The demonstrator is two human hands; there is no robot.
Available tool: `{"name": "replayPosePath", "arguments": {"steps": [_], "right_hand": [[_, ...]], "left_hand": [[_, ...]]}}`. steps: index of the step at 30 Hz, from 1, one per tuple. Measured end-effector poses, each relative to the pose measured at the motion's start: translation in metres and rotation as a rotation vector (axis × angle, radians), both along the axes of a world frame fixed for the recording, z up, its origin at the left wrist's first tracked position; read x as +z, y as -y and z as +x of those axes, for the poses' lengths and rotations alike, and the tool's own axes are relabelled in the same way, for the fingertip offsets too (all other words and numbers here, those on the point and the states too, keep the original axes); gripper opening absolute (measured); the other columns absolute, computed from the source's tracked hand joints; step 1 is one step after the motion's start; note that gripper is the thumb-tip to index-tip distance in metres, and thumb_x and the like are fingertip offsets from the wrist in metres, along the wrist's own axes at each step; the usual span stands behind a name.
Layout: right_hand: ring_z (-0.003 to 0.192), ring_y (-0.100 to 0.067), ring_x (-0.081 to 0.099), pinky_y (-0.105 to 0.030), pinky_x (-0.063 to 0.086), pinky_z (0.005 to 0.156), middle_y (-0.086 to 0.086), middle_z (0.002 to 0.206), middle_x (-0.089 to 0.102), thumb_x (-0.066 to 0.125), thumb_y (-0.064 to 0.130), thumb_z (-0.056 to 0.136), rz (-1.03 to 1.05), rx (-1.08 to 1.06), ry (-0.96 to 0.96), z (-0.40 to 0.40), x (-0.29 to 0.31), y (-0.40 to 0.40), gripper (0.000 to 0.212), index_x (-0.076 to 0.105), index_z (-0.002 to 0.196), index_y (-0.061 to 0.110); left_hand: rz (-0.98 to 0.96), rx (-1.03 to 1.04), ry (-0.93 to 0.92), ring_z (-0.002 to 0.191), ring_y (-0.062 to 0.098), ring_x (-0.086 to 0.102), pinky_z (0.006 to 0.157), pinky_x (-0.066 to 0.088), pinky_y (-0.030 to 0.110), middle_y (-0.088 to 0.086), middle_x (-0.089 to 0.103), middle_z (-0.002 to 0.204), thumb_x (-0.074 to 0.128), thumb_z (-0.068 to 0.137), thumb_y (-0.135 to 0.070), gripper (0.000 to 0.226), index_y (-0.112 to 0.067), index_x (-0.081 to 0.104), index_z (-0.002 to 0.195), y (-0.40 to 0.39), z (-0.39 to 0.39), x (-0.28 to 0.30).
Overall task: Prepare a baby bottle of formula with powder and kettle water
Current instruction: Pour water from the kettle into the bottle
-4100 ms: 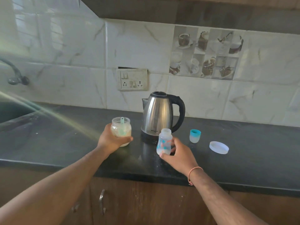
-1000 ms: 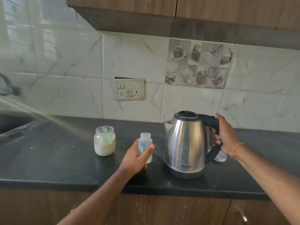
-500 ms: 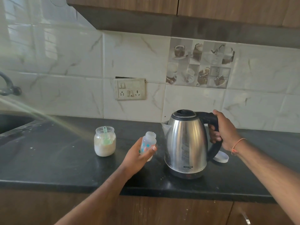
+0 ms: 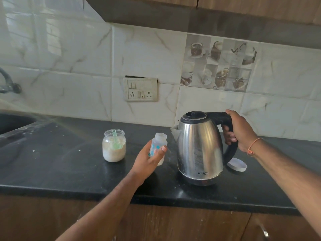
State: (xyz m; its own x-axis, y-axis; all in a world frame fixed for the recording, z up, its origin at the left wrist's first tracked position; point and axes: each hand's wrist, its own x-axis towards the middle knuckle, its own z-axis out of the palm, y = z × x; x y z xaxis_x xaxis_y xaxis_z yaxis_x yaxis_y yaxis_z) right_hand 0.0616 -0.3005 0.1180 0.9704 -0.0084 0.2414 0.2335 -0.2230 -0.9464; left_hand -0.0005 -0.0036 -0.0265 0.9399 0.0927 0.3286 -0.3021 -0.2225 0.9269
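My left hand [image 4: 149,160] grips a small open baby bottle [image 4: 159,145] with blue and orange prints, tilted slightly right, its mouth close to the kettle's spout. My right hand [image 4: 238,131] is wrapped around the black handle of the steel kettle [image 4: 199,148], which is held just above the black counter [image 4: 69,167] with its spout pointing left at the bottle. A glass jar of pale powder [image 4: 114,147] with a green scoop inside stands uncovered to the left of the bottle.
A white round lid [image 4: 238,165] lies on the counter behind the kettle's handle. A sink [image 4: 12,122] and tap [image 4: 8,83] are at the far left. A wall socket plate [image 4: 141,89] sits on the tiled wall. Wooden cabinets run below the counter.
The kettle has risen slightly and leaned toward the bottle. My left hand has tilted the bottle's mouth closer to the spout. Earlier, my left hand left the jar and took over the bottle.
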Motion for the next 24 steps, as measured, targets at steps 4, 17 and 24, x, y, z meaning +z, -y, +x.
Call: {"name": "replayPosePath", "arguments": {"steps": [4, 17, 24], "right_hand": [[0.036, -0.019, 0.02, -0.031, 0.028, 0.05, -0.003, 0.046, 0.026, 0.04, 0.053, 0.104, -0.029, 0.007, 0.0, -0.001, 0.005, -0.006, 0.065, 0.042, 0.052, 0.014], [0.038, -0.018, 0.019, -0.031, 0.026, 0.051, -0.003, 0.048, 0.025, 0.04, 0.053, 0.103, -0.065, 0.064, 0.003, 0.001, 0.013, -0.014, 0.064, 0.042, 0.052, 0.015], [0.037, -0.019, 0.019, -0.032, 0.028, 0.051, -0.003, 0.048, 0.025, 0.039, 0.052, 0.104, -0.09, 0.065, 0.01, -0.001, 0.015, -0.018, 0.062, 0.041, 0.057, 0.013]], "left_hand": [[0.006, 0.003, -0.012, 0.119, 0.016, 0.064, 0.104, 0.053, 0.031, -0.01, 0.064, 0.13, 0.055, 0.087, -0.072, 0.071, -0.033, 0.051, 0.146, 0.002, -0.003, 0.003], [-0.012, -0.001, -0.033, 0.121, 0.015, 0.063, 0.107, 0.053, 0.033, -0.01, 0.064, 0.132, 0.054, 0.085, -0.072, 0.071, -0.037, 0.049, 0.146, 0.002, -0.007, 0.006], [-0.022, -0.002, -0.043, 0.118, 0.012, 0.062, 0.104, 0.051, 0.03, -0.011, 0.061, 0.134, 0.052, 0.086, -0.07, 0.068, -0.039, 0.045, 0.145, 0.003, -0.009, 0.01]]}}
